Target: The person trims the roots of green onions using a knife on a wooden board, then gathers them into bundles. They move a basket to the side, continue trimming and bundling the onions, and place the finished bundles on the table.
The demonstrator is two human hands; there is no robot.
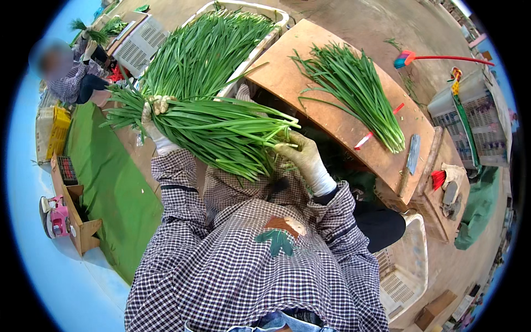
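My gloved left hand [157,114] is closed around the leafy end of a large bunch of green garlic chives [215,133], held crosswise over my lap. At the pale stem end, my gloved right hand [300,151] pinches a few stems between thumb and fingers. To the right, a second bunch of chives [352,95] lies on a wooden board [286,70], with a red strip [398,108] beside it and a red-and-white strip [363,141] near its stems. A knife [408,166] with a wooden handle rests near the board's lower right corner.
Beyond my hands stands a white plastic crate [282,18] full of chives. A green sheet [108,174] covers ground at left. An open white crate [421,265] is low right, and a red-handled broom [408,58] lies far right. A co-worker [74,79] sits upper left holding greens.
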